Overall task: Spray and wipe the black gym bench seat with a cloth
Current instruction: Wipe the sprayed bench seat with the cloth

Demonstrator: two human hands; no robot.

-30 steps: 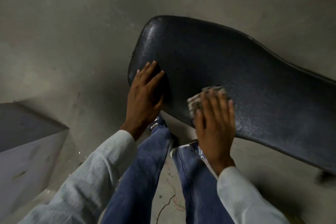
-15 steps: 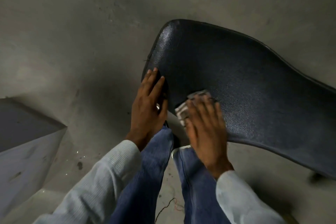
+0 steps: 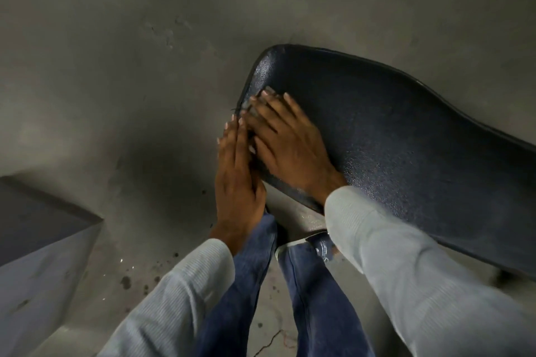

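The black gym bench seat (image 3: 391, 136) runs from the centre out to the right, its textured pad glistening. My right hand (image 3: 285, 140) lies flat, palm down, on the seat's near-left corner, pressing the cloth (image 3: 251, 111) beneath it; only a small grey sliver of cloth shows under the fingertips. My left hand (image 3: 236, 174) rests edge-on against the seat's left side, fingers straight and together, touching the right hand's fingers. No spray bottle is in view.
Grey concrete floor (image 3: 145, 66) surrounds the bench, speckled with dark spots near my feet. A grey box-like block (image 3: 37, 252) stands at the lower left. My legs in blue jeans (image 3: 246, 284) stand right below the seat's near edge.
My right hand has slid the cloth left and forward across the seat to its left corner, now covering nearly all of it. My left hand shifted off the pad's top to its side edge.
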